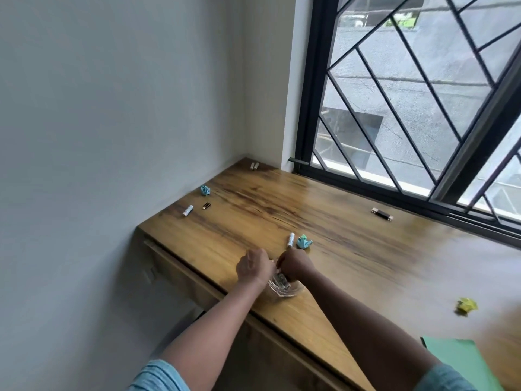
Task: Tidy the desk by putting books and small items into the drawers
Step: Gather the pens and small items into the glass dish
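Observation:
A clear glass bowl (290,290) with a few batteries inside stands near the front edge of the wooden desk (352,249). My left hand (255,265) is curled against the bowl's left rim. My right hand (295,263) is curled over the bowl's far rim with its fingers pointing down, and what it holds is hidden. Just beyond the hands lie a white battery (290,239) and a blue crumpled paper (304,242). Closed drawer fronts (180,266) run under the desk edge.
By the left wall lie a battery (187,210), a small brown item (206,206), a second blue paper ball (205,190) and two batteries (254,166) in the corner. A dark USB stick (382,213) lies near the window. A yellow paper ball (466,306) and a green book (462,359) lie at the right.

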The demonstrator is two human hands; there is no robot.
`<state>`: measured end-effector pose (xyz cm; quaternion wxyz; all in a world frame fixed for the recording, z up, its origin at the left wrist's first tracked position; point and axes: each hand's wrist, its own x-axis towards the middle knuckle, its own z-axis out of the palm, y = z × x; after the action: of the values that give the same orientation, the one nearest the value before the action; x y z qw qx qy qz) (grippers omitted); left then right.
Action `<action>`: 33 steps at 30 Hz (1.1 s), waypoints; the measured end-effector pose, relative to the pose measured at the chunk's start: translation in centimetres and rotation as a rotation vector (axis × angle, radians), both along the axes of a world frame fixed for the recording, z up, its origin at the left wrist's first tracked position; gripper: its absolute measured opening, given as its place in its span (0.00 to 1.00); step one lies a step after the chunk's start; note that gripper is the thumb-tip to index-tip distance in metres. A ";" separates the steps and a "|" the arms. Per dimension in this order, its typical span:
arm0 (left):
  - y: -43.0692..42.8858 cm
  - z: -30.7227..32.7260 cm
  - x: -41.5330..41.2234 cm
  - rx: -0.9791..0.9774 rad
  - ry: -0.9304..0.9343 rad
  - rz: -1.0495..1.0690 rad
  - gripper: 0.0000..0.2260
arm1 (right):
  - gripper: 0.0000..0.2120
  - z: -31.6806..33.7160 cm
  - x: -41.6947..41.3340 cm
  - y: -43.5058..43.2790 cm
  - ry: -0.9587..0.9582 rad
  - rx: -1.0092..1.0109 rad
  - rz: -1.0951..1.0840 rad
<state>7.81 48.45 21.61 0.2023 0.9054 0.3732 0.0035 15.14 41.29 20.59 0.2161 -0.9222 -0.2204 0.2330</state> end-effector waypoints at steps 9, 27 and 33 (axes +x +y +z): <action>2.1 -0.6 0.5 -0.134 -0.067 0.139 0.10 | 0.09 0.1 2.3 0.6 -0.037 0.070 -0.075; 9.0 -0.6 -1.0 -0.111 -0.088 0.429 0.11 | 0.15 -0.3 6.4 5.9 -0.290 -0.094 0.103; 15.6 -0.3 -1.1 -0.024 -0.155 0.470 0.11 | 0.15 -0.5 6.5 7.3 -0.346 -0.226 0.030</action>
<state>6.72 64.04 21.33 0.2347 0.7883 0.5569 0.1156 21.64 48.56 20.13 0.0668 -0.9634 -0.2406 0.0973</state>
